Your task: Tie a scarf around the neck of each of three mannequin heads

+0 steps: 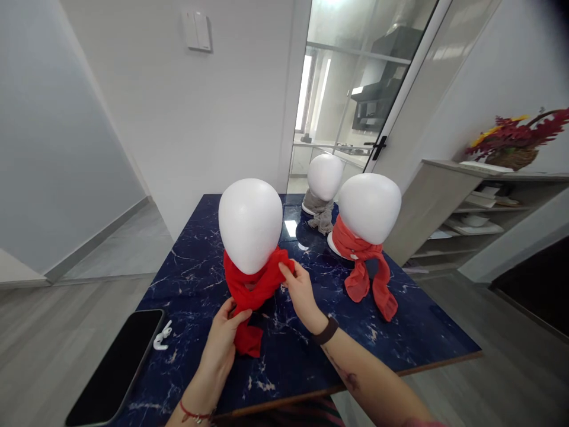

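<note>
A white mannequin head (250, 222) stands on the dark blue marbled table (306, 362) with a bright red scarf (258, 287) wrapped around its neck. My left hand (224, 332) grips the scarf low at the front, where one end hangs down onto the tabletop. On the right side of the neck, my right hand (300, 290) pinches another part of the same scarf between thumb and fingers. Folds of cloth cover the neck itself.
To the right stands a second white head (370, 207) in a tied coral scarf (355, 243); behind it, a third head (325, 177) wears a grey scarf (320, 209). A phone (118, 365) and white earbuds (162, 337) lie at the left. Shelves (480, 204) stand beyond the table.
</note>
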Available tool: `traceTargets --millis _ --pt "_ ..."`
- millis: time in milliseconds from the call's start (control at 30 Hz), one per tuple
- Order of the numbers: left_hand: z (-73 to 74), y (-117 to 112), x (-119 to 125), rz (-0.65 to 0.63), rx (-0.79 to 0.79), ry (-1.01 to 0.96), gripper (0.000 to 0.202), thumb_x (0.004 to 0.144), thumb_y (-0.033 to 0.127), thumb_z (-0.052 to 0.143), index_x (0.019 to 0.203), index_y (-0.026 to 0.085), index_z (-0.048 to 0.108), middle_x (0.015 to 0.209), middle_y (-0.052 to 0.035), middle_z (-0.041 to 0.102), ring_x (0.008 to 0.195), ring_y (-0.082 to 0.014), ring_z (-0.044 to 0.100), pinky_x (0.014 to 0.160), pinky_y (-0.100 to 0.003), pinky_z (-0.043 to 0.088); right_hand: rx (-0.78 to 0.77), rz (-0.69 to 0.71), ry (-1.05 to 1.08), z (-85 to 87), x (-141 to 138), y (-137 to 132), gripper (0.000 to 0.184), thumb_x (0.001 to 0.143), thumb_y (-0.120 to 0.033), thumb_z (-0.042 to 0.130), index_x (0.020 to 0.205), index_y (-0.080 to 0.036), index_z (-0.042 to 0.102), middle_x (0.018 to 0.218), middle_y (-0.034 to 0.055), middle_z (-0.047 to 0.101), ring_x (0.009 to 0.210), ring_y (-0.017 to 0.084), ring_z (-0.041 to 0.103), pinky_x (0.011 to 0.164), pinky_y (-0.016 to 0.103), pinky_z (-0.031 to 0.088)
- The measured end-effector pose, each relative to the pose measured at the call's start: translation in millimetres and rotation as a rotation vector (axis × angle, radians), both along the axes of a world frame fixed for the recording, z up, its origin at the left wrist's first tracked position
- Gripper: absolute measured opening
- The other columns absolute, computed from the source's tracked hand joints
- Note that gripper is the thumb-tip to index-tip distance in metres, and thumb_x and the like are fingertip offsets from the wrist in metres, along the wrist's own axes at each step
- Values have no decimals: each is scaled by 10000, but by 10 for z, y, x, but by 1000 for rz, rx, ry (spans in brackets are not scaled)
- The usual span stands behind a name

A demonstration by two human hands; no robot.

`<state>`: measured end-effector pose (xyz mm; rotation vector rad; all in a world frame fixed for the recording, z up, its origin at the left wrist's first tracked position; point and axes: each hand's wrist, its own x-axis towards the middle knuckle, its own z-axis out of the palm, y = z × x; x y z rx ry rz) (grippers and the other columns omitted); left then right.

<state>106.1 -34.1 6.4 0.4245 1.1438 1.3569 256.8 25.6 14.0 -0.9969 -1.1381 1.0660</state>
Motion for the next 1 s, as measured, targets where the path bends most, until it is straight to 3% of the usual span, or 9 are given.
traceTargets --millis 167,300,400,533,633,700,767,833,1000 --pt "-83 29 -424 37 44 251 381 411 184 809 732 161 604 739 15 670 660 -125 611 622 -213 455 -359 69 516 -67 168 415 299 644 -353 764 789 -201 550 689 -44 577 498 52 453 482 185 394" --pt "-124 135 -576 42 81 380 260 429 212 743 627 154 586 624 29 617 571 -99 545 537 -187 388 -313 -42 568 59 310 703 268 651 -315 749 782 -209 540 685 -47 588 501 56 473 483 177 412" --pt "-97 170 -550 36 60 401 242 452 220 723 659 153 617 655 9 642 561 -109 550 514 -194 384 -178 -138 489 162 356 669 225 728 -361 680 842 -224 543 707 -52 573 515 62 469 511 188 423" --pt "-11 110 -349 -136 -43 219 337 548 223 735 871 171 655 746 -26 693 558 -132 588 515 -223 426 311 -266 -100 142 304 104 199 853 -343 538 999 -222 598 919 33 618 774 142 569 690 270 476" --pt "33 36 -194 -248 -51 8 288 636 226 725 910 186 648 908 -66 711 729 -170 656 624 -249 488 821 149 -768 97 280 -456 209 852 -233 517 1019 -237 643 980 59 636 879 176 586 751 289 464" --pt "48 -9 -161 -286 -43 -61 227 692 244 698 909 192 653 1021 -88 694 873 -199 660 716 -284 509 916 454 -1116 128 314 -721 283 856 -205 510 1101 -278 632 1038 52 650 844 168 601 723 279 455" --pt "66 -44 -197 -269 -45 -28 198 709 222 688 904 190 670 1103 -106 667 1027 -217 623 851 -311 489 800 584 -1250 203 391 -837 386 859 -185 493 1205 -330 581 1152 37 636 847 165 616 729 284 451" --pt "101 -60 -275 -195 -64 61 217 685 166 703 900 189 683 1168 -112 636 1154 -226 555 991 -331 411 658 586 -1167 277 483 -799 442 841 -158 474 1224 -359 566 1184 15 628 898 177 622 773 303 450" --pt "255 114 -425 196 96 160 272 718 179 649 982 237 625 1264 -64 539 1283 -227 429 1089 -405 312 278 87 -641 242 485 -378 161 875 -277 487 935 -235 630 819 17 644 733 161 590 666 280 445"
